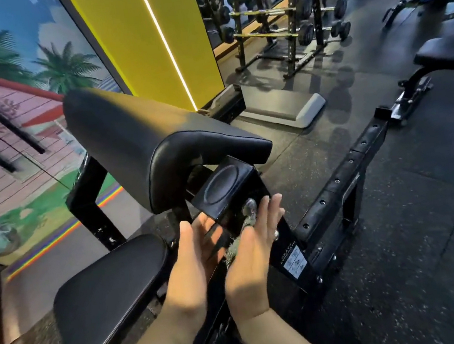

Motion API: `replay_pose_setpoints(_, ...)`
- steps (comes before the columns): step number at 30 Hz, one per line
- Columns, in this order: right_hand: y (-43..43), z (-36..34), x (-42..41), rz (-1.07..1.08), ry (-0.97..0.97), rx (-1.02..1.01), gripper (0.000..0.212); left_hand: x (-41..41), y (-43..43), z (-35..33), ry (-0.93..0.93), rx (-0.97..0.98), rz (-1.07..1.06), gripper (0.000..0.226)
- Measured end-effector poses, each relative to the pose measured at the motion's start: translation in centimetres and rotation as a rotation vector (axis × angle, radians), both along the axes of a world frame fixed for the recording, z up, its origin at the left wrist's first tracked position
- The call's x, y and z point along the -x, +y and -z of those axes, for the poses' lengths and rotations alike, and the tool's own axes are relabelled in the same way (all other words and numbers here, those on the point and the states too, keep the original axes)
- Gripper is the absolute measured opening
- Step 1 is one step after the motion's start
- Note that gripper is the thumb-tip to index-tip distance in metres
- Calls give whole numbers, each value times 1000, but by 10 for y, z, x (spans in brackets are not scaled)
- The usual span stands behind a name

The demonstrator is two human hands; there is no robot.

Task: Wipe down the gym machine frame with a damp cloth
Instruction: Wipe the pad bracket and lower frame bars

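Black steel frame [228, 189] of the gym machine: an upright post with a capped top, flanked by both hands. The left hand [194, 261] stands edge-up at the post's left face and the right hand [257, 258] at its right face. The fingers [274, 209] of each are straight and held together, tips toward the cap. A grey cloth [231, 251] shows between the palms, pressed to the post by the right hand. Beyond the fingertips slopes the arm pad [138, 131]. Left of the left fingers lies the seat pad [106, 299]. Right of the right fingers is open rubber floor [403, 234].

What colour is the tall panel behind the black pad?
The tall wall panel is yellow; head view.
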State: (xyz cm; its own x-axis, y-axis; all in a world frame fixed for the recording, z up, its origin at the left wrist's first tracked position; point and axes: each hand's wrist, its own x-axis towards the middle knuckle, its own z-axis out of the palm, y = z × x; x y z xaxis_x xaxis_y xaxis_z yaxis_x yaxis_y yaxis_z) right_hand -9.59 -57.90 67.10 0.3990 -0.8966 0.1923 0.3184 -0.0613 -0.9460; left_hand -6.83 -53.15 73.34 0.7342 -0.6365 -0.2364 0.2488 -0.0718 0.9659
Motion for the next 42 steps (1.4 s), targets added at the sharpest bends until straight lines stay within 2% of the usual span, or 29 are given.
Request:
replay_pose_setpoints(2, -22, -16, -8, 65, -60, -60, 60, 0, 0, -2, 5, 2, -21, 55)
replay_pose_setpoints(5, -29, -17, -12, 111, -83, -5, 54, -1, 3, -2, 0, -16, -6, 57)
replay_pose_setpoints(7, -11, 1, -11, 89, -39, 81, 46, -3, 4, -4, -13, -28, -3, 62)
replay_pose_setpoints(10, 25, 39, -2, 16, 61, 57, 46, 0, 7, 5, -63, -57, -12, 62)
replay_pose_setpoints(12, 37, 57, 6, 41, 94, -86, 44, 1, 8, 18, -68, -91, -41, 47)
replay_pose_setpoints(13, 35, 63, 8, 63, 97, -235, 45, -2, 6, 29, -98, -140, -34, 42)
replay_pose_setpoints(15, 20, 64, 10, 117, 75, -527, 45, -25, 3, 59, -107, -297, -81, 27)
replay_pose_setpoints(17, -3, 63, 6, 122, -23, -632, 37, -59, 3, 95, -111, -463, -139, 17)
replay_pose_setpoints(19, -25, 61, -3, 97, -107, -588, 33, -84, 2, 124, -44, -562, -171, 16)
replay_pose_setpoints(22, -50, 76, -12, 145, -47, -495, 31, -97, 2, 144, -39, -650, -192, 25)
replay_pose_setpoints(24, -68, 94, -13, 168, 12, -576, 33, -96, 9, 142, -33, -597, -207, 26)
replay_pose_setpoints(26, -79, 103, -10, 154, 67, -701, 41, -81, 9, 127, 31, -510, -113, 25)
replay_pose_setpoints(28, -73, 95, -6, 127, 82, -741, 46, -58, 2, 95, 4, -425, -21, 32)
replay_pose_setpoints(32, -12, 78, 13, -61, 171, -596, 51, -19, 22, 57, -90, -279, 105, 39)
replay_pose_setpoints(35, 30, 58, 49, -171, 204, -490, 52, -1, 52, 67, -63, -340, 2, 46)
replay_pose_setpoints(38, 31, 39, 72, -122, 191, -262, 49, -4, 67, 83, -27, -426, -29, 54)
replay_pose_setpoints(39, 22, 36, 68, -94, 194, -262, 50, -4, 71, 84, -14, -450, -29, 51)
replay_pose_setpoints(42, 2, 35, 28, -83, 242, -444, 56, -1, 85, 91, 65, -417, -5, 44)
